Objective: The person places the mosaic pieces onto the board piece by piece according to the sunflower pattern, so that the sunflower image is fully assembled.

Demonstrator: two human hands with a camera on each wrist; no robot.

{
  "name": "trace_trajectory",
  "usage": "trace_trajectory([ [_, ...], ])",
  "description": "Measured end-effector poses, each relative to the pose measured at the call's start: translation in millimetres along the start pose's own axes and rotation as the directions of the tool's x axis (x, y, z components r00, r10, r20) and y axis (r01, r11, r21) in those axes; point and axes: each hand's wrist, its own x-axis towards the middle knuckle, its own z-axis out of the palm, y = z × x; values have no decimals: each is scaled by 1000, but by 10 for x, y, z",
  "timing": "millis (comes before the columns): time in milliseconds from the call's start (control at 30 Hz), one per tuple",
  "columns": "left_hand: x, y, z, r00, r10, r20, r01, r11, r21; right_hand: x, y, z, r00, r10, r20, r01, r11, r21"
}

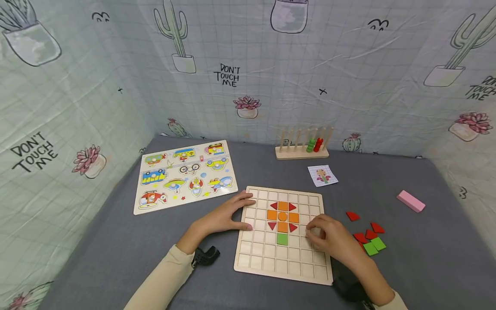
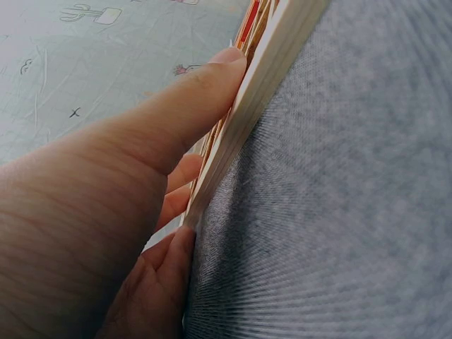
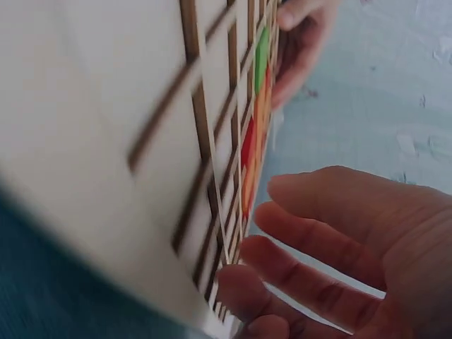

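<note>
A wooden grid board [image 1: 284, 267] lies on the grey table with a pattern in its cells: an orange disc [image 1: 282, 216] ringed by orange squares, red quarter-round pieces at the corners and a green square [image 1: 282, 239] below. My left hand [image 1: 222, 215] rests at the board's left edge, thumb and fingers spread. Over the right side of the board hovers my right hand [image 1: 329, 234]. Its fingers [image 3: 318, 194] bend loosely, and nothing shows between them in the right wrist view. Loose red pieces [image 1: 352, 216] and green squares [image 1: 370, 249] lie right of that hand.
A picture card [image 1: 323, 175] lies beyond the board, before a peg stand [image 1: 302, 152] with green and red beads. At the left is a vehicle puzzle board [image 1: 186, 174]; at the right, a pink block [image 1: 410, 201]. A patterned cloth [image 1: 248, 51] hangs behind.
</note>
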Motion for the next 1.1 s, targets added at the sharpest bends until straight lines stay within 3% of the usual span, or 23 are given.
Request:
trace_trajectory([
  [367,6,-13,7,1000,-2,-2,2,1000,3,-34,230,-207,998,62,-32,-64,995,-75],
  [567,8,-13,7,1000,-3,-2,3,1000,-8,-51,324,-250,996,76,-41,-81,989,-123],
  [767,12,-17,4,1000,-6,-4,6,1000,-9,-55,371,-264,990,142,-17,-143,979,-147],
  [1100,5,8,2,1000,-7,-4,7,1000,-5,-73,405,-289,993,121,-12,-122,986,-114],
])
